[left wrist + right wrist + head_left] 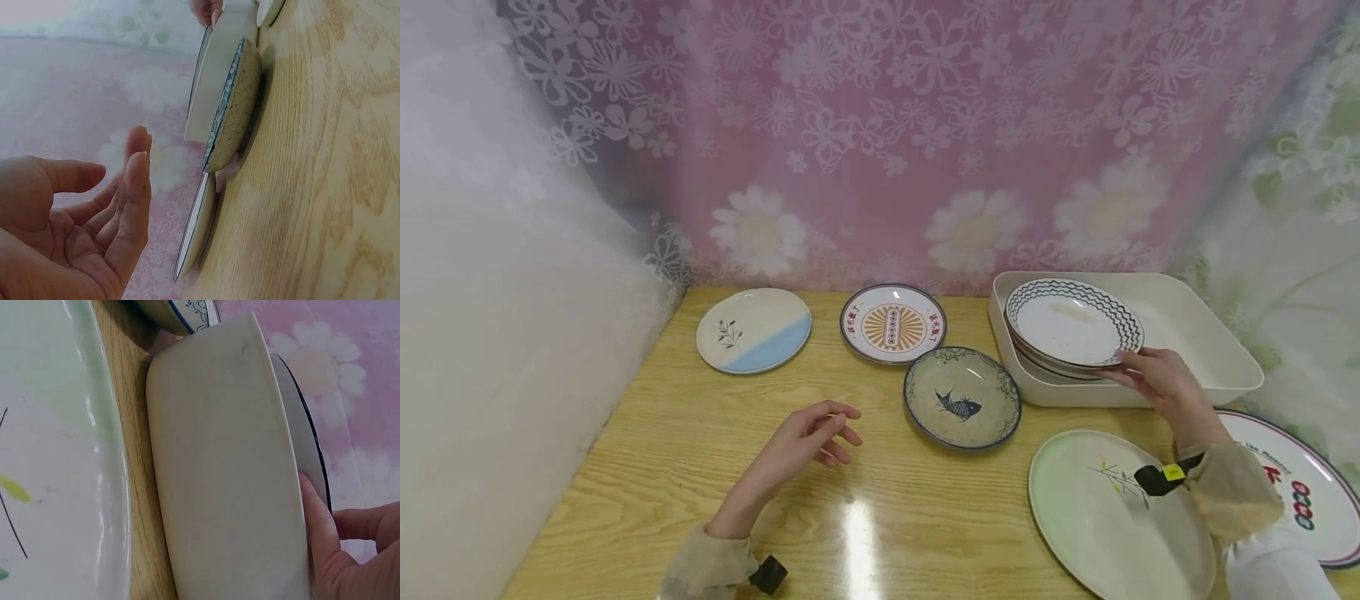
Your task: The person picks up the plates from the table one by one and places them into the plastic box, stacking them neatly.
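Observation:
My right hand (1159, 379) pinches the near right rim of a white bowl-like plate (1063, 323) with a black wavy border. That plate sits at the left end of a cream rectangular tub (1187, 333), on top of other dishes whose rims peek out below it. In the right wrist view, thumb and fingers (322, 528) meet at the plate's edge behind the tub's wall. My left hand (808, 437) hovers over the table with loosely bent fingers and nothing in it. Nearest to it is a speckled dish (962, 398) with a blue fish.
A cream-and-blue plate (755, 331) lies at the back left. Beside it is a white plate (892, 323) with an orange sunburst. A large pale green plate (1105, 517) lies under my right forearm, partly overlapping a white oval plate (1326, 492). Curtains hang behind the wooden table (700, 433).

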